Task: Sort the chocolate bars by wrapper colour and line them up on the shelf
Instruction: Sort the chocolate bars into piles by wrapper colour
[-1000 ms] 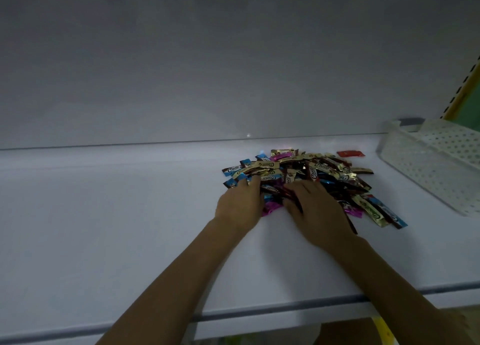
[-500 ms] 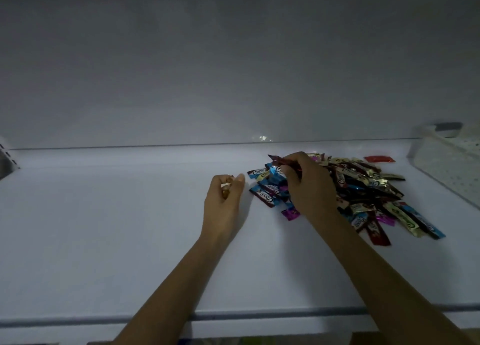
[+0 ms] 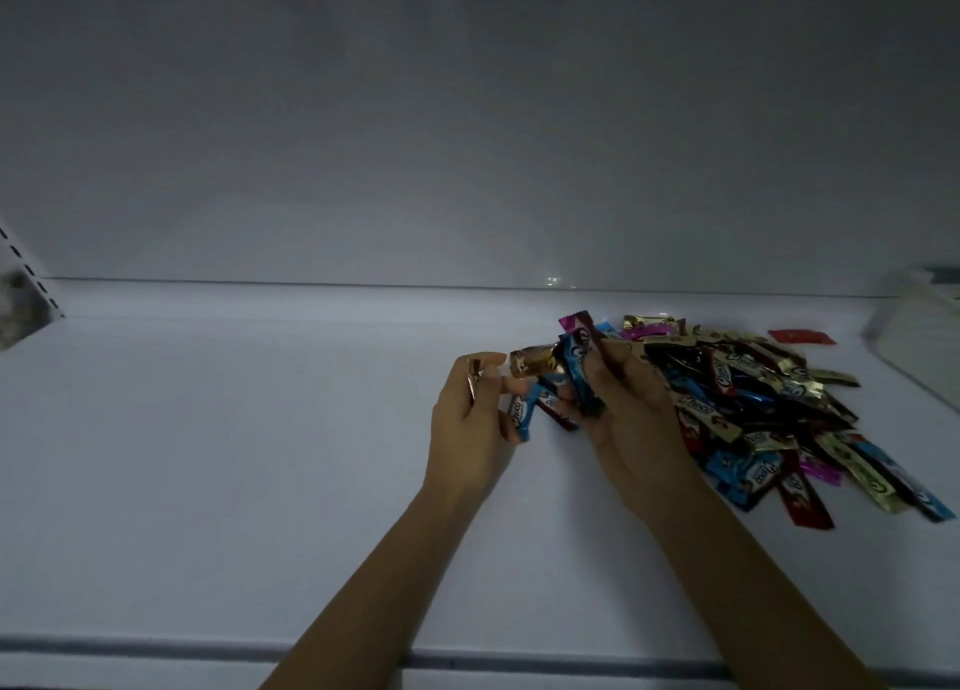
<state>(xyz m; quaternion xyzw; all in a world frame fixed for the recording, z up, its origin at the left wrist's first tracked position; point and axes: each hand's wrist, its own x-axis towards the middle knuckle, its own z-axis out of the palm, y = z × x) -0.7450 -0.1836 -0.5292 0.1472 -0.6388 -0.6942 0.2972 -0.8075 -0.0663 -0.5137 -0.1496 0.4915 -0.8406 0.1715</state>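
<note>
A heap of chocolate bars (image 3: 769, 403) in gold, blue, dark red and pink wrappers lies on the white shelf (image 3: 234, 455), right of centre. My right hand (image 3: 631, 419) is at the heap's left edge and grips a few bars, a gold bar (image 3: 532, 361) and a blue bar (image 3: 582, 372) sticking out of it. My left hand (image 3: 475, 419) hovers just left of it, fingers curled round a gold bar (image 3: 472, 377). A blue bar (image 3: 522, 409) lies between the hands. A single red bar (image 3: 801, 336) lies apart at the back right.
A white perforated plastic basket (image 3: 919, 336) stands at the right edge of the shelf. The shelf's upright with slots (image 3: 31, 279) is at the far left. The shelf's front lip (image 3: 208, 653) runs along the bottom.
My right hand has lifted a few bars from the heap's left edge and turned toward my left hand. My left hand still holds its gold bar. The camera has panned left.
</note>
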